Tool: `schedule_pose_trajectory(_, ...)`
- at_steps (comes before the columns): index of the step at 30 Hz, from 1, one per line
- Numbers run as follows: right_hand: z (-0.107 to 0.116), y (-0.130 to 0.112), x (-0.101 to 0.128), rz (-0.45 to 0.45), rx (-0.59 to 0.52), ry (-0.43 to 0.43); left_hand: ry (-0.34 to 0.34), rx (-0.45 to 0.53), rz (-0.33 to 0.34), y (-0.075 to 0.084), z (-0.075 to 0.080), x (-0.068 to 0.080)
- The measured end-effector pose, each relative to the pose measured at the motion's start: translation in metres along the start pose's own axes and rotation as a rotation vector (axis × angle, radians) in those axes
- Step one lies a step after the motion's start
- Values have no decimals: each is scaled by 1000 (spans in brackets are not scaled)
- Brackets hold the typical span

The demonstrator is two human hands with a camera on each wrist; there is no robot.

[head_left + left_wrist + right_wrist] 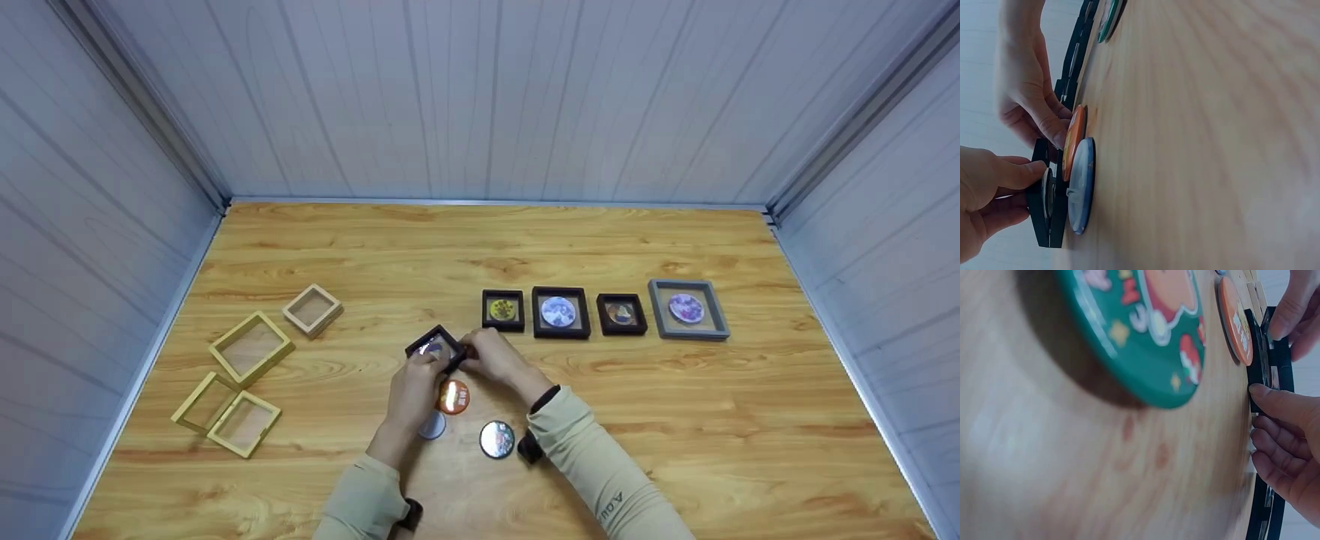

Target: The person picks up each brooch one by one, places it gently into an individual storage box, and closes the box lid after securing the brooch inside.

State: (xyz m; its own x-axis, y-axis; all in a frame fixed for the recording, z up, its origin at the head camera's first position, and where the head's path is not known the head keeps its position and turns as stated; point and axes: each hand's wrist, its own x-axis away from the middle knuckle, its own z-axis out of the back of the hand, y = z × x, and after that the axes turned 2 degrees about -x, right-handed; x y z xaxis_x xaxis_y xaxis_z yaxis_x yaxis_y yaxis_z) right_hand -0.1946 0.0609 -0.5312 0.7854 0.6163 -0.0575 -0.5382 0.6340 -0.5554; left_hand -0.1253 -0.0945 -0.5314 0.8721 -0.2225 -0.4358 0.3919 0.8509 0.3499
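Black frame (435,346) sits mid-counter (675,420), pinched by both hands, left hand (415,390) at its 7 o'clock edge, right hand (495,358) at 3 o'clock; orange badge (454,397) lies just at 6 o'clock; four filled frames (559,311) stand at 2 o'clock.

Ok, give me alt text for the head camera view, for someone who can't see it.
Both hands, left hand and right hand, hold a small square black frame above a wooden table. Round badges lie near the wrists, four filled frames stand in a row behind, and four empty pale wooden frames lie at left.
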Motion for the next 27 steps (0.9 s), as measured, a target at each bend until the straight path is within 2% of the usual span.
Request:
schedule_pose_trajectory(5,0,0,-1,-2,-7,-1,-11,-20,-10,1,-2,0)
schedule_pose_trajectory(12,2,-1,0,6,2,-10,-71,-50,6,2,-2,-1)
schedule_pose_trajectory(16,3,-1,1,-2,-3,-14,-80,-60,-5,2,-1,-1)
schedule_pose_trajectory(23,7,-3,5,0,12,3,-79,43,1,0,4,0)
schedule_pose_trajectory(27,9,-5,6,33,60,41,-45,77,10,-3,8,0)
